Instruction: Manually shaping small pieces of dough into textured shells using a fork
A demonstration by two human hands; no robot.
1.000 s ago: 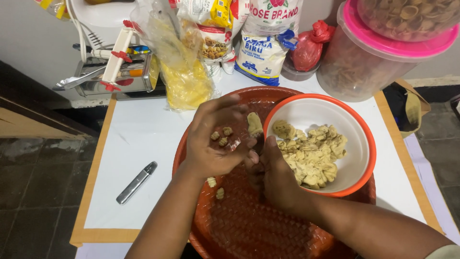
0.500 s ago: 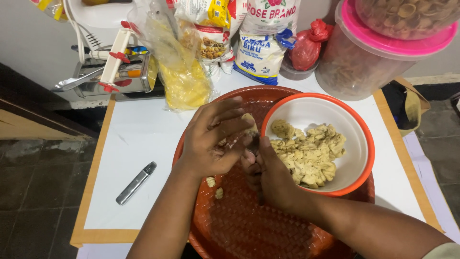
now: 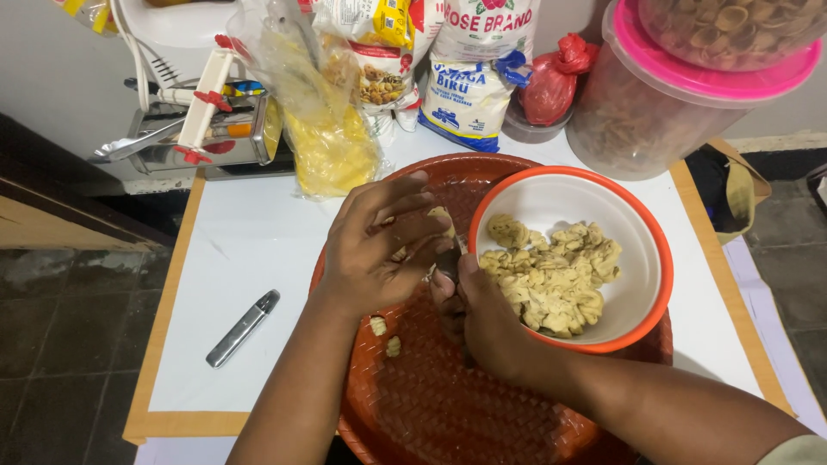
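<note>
Pinching dough bits [image 3: 439, 222] over woven tray [image 3: 482, 413]: left hand [image 3: 379, 245] curled on them | right hand [image 3: 482, 319] clenched beside bowl [image 3: 603, 194]

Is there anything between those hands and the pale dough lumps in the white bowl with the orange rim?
Nothing visible. The right hand rests against the near rim of the orange-rimmed white bowl, the left hand is just beside it, and the pale dough lumps lie uncovered inside.
</note>
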